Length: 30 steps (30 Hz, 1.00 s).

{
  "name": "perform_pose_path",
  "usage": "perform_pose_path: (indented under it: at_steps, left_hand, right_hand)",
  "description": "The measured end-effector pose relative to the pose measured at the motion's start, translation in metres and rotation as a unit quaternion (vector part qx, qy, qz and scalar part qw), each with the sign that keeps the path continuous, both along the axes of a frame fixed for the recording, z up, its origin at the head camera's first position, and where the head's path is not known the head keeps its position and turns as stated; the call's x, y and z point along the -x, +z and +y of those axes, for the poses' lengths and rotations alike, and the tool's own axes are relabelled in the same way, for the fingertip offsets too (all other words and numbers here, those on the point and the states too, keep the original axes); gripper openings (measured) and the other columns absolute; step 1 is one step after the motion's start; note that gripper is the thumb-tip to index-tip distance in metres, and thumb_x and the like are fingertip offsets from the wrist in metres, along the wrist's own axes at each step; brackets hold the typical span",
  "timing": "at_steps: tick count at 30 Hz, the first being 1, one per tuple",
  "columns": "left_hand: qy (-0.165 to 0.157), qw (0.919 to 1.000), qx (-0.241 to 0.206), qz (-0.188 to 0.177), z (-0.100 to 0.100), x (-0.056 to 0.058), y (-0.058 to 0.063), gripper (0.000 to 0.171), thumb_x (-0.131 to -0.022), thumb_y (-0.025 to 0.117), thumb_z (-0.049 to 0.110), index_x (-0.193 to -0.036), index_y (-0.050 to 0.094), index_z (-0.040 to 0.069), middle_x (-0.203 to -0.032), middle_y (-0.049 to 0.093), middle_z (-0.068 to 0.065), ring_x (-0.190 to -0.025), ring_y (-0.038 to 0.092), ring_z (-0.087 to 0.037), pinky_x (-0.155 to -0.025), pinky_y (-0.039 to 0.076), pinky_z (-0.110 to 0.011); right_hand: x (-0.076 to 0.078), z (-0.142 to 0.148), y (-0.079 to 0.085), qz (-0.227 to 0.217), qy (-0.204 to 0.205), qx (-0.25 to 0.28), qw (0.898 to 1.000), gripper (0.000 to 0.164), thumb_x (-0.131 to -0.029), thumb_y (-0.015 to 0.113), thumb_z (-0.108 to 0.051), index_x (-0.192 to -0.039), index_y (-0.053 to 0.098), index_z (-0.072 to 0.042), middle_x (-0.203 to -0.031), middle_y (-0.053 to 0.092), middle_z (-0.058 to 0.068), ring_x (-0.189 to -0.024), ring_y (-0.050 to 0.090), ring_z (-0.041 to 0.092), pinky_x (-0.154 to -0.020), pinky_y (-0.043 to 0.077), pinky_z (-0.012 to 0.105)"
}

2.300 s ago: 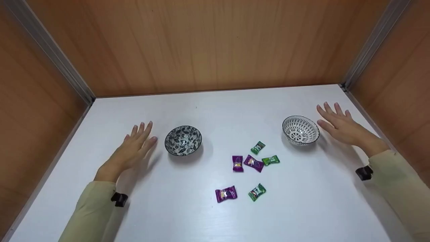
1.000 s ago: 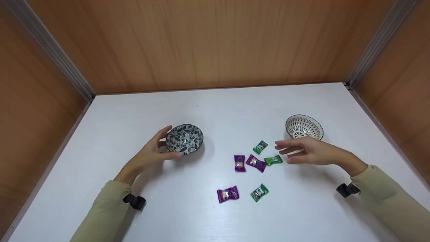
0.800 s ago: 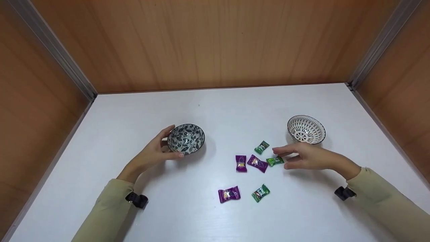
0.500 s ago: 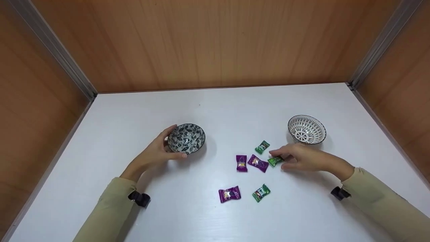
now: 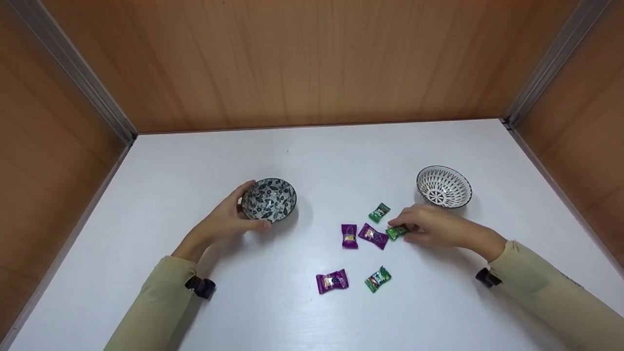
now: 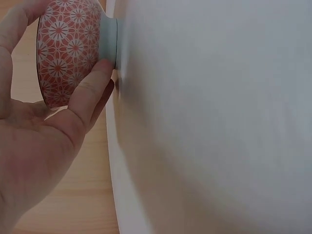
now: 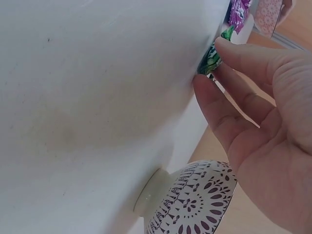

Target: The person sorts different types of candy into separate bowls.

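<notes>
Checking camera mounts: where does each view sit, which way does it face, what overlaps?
Head: on the head, facing forward and down over the table, floral bowl, white bowl and candies; left hand, right hand and sleeves show.
Left wrist: on that wrist, facing the floral bowl's red outside; the gripping left hand shows.
Right wrist: on that wrist, facing a pinched green candy, white bowl at the bottom; the right hand shows.
Head and right wrist share that candy and the white bowl.

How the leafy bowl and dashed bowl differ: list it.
The leafy bowl is red-patterned outside; the dashed bowl is white with dark motifs. Inside, the leafy bowl looks darker than the dashed bowl. The left hand holds the leafy bowl; the dashed bowl is unheld. Both have dark rims.
</notes>
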<state>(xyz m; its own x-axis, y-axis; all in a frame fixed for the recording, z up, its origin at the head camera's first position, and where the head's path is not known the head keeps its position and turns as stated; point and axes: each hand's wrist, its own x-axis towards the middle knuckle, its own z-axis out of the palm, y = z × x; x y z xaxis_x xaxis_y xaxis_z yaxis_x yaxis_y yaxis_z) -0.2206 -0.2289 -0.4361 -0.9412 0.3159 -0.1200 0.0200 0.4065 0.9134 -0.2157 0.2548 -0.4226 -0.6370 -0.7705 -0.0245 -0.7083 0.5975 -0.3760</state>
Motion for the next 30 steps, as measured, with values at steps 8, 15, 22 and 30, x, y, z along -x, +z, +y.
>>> perform_pose_path:
  at_steps: [8, 15, 22, 30]
  left_hand:
    - [-0.003, 0.9999, 0.006, -0.008, -0.0025, -0.0015, -0.0014, 0.119, -0.073, 0.093, 0.033, -0.163, 0.017, 0.018, -0.164, 0.021, -0.013, -0.139, 0.041, -0.041, -0.112, 0.037, -0.05]
    - [-0.002, 0.9999, -0.001, -0.014, -0.003, -0.0009, -0.0044, 0.119, -0.073, 0.094, 0.032, -0.163, 0.017, 0.018, -0.165, 0.019, -0.012, -0.14, 0.041, -0.042, -0.111, 0.039, -0.048]
    - [-0.003, 0.9998, 0.007, -0.016, -0.0032, 0.0024, -0.003, 0.12, -0.073, 0.094, 0.032, -0.163, 0.016, 0.018, -0.165, 0.019, -0.014, -0.138, 0.043, -0.042, -0.11, 0.04, -0.049]
    - [-0.005, 0.9997, 0.018, -0.014, -0.0001, 0.0062, -0.0026, 0.119, -0.073, 0.093, 0.035, -0.163, 0.017, 0.02, -0.163, 0.023, -0.015, -0.138, 0.042, -0.041, -0.113, 0.036, -0.051]
  right_hand:
    - [-0.0008, -0.0019, -0.0034, 0.026, 0.014, 0.004, 1.0, 0.036, -0.087, 0.078, -0.001, -0.123, 0.073, -0.007, -0.109, 0.07, 0.002, -0.097, 0.064, 0.018, -0.082, 0.056, 0.034]
    - [-0.0011, -0.003, -0.0058, 0.03, 0.012, -0.001, 0.999, 0.035, -0.088, 0.077, -0.002, -0.121, 0.074, -0.009, -0.111, 0.069, 0.002, -0.102, 0.063, 0.019, -0.088, 0.055, 0.038]
    - [0.0004, -0.0051, -0.0064, 0.036, 0.014, -0.002, 0.999, 0.035, -0.086, 0.078, -0.001, -0.12, 0.074, -0.009, -0.11, 0.069, 0.002, -0.101, 0.063, 0.02, -0.087, 0.056, 0.039]
    - [0.0013, -0.0064, -0.0021, 0.026, 0.014, -0.018, 0.999, 0.042, -0.086, 0.077, 0.002, -0.127, 0.069, -0.003, -0.11, 0.068, 0.005, -0.102, 0.063, 0.022, -0.088, 0.056, 0.04]
